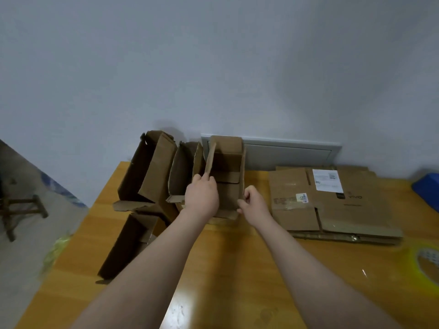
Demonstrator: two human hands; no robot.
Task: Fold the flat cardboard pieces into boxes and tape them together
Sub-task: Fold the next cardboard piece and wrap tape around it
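The person reaches both bare arms across the orange-brown wooden table (225, 269) to an open cardboard box (229, 162) that stands near the table's far edge, close to the grey wall (213, 67). The box's opening faces the camera, and a short inner flap lies across its middle.

The left hand (202, 198) is clenched round the near end of the box's long left flap (210, 160), which sticks up at a slight tilt; the thumb and fingertips show just above the knuckles, on either side of the cardboard. The right hand (254, 203) grasps the near corner of the box's right wall, its fingers curled over the edge.

Just to the left of the held box stand two more opened boxes: a rounded, bulging one (183, 169) touching it and a taller one (147, 167) beyond that. A third opened box (128, 243) lies on its side nearer the camera, at the table's left edge.

To the right of the held box lies a stack of flat cardboard pieces (332, 210), the top sheet bearing a white shipping label (327, 184). A roll of yellowish tape (425, 262), blurred, sits on the table near the right border. A blue object (427, 188) shows at the far right, and a wooden stool (21, 210) stands on the floor to the left.
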